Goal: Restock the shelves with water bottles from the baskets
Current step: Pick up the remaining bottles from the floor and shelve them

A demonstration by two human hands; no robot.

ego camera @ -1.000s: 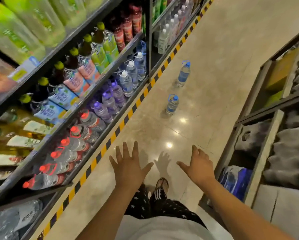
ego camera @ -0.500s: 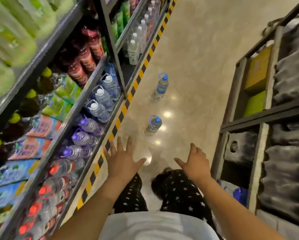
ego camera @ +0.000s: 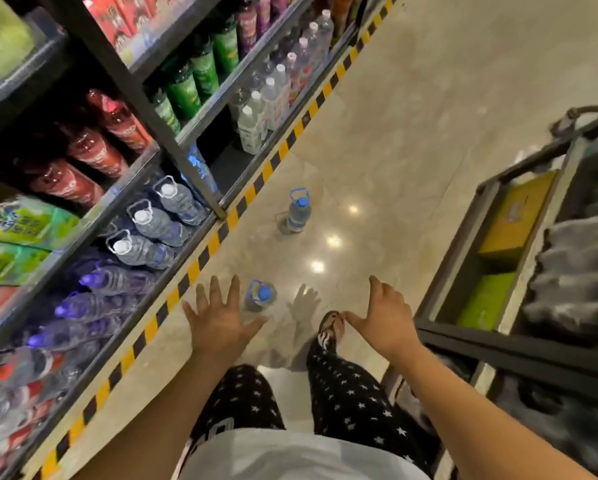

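Two water bottles with blue caps and carry handles stand on the tiled floor: the near bottle (ego camera: pixel 261 295) just beyond my left hand, the far bottle (ego camera: pixel 299 211) further up the aisle. My left hand (ego camera: pixel 218 318) is open with fingers spread, just left of and above the near bottle, not touching it. My right hand (ego camera: pixel 382 315) is open too, held apart on the right, empty. The bottom shelf (ego camera: pixel 145 271) on the left holds rows of similar water bottles (ego camera: pixel 159 223) with white, purple and red caps.
A yellow-and-black striped strip (ego camera: pixel 221 233) edges the left shelf base. Upper shelves hold red, green and purple drink bottles. A dark rack (ego camera: pixel 464 337) with grey bundles and yellow and green boxes lines the right. My sandalled foot (ego camera: pixel 332 327) steps forward.
I have walked forward along the aisle; both floor bottles are now much closer, the near one right by my left hand. Both hands stay open and empty.
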